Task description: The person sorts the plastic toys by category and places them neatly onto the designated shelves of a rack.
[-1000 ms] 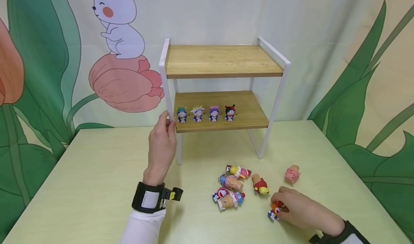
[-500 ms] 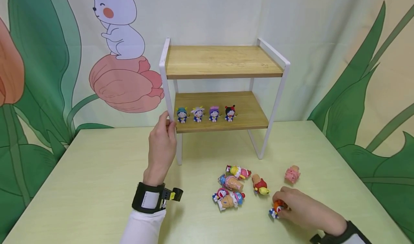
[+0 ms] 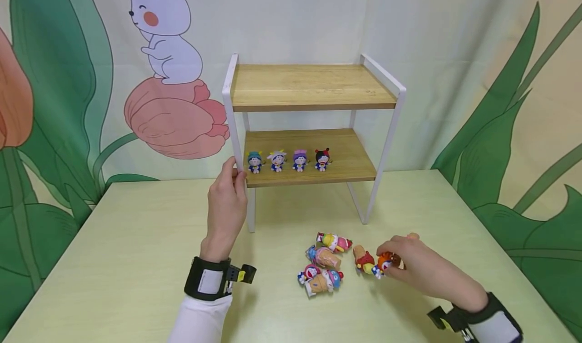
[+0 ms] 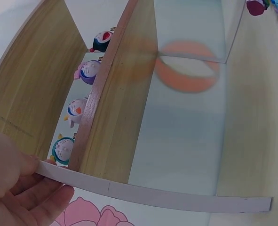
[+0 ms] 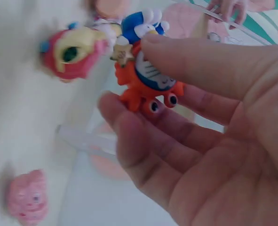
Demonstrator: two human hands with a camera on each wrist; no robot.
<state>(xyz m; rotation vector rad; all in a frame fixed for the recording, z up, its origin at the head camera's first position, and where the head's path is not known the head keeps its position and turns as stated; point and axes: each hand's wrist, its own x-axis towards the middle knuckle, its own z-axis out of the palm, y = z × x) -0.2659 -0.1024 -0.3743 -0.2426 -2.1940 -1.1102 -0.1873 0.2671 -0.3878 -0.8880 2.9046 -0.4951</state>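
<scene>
My left hand (image 3: 226, 211) grips the left white upright of a two-tier wooden shelf (image 3: 313, 83); in the left wrist view its thumb and fingers lie around the white frame (image 4: 143, 195). Between the thumb and fingers of my right hand (image 3: 429, 272) is a small figurine (image 5: 150, 77) with an orange crab hood and blue body, held above the table. Just left of it in the head view lies a red and yellow figurine (image 3: 362, 258). On the lower board (image 3: 350, 168) stand several small blue-bodied figurines (image 3: 299, 160) in a row, each with a different hat.
Several figurines (image 3: 324, 257) lie in a cluster on the pale table (image 3: 150, 262) in front of the shelf. A pink figurine (image 5: 28, 197) lies beyond my right hand, mostly hidden by it in the head view. A printed curtain (image 3: 291, 19) hangs behind.
My right hand has lifted the orange-hooded figurine and moved it up and slightly left, closer to the red and yellow one. My left hand has stayed on the shelf upright.
</scene>
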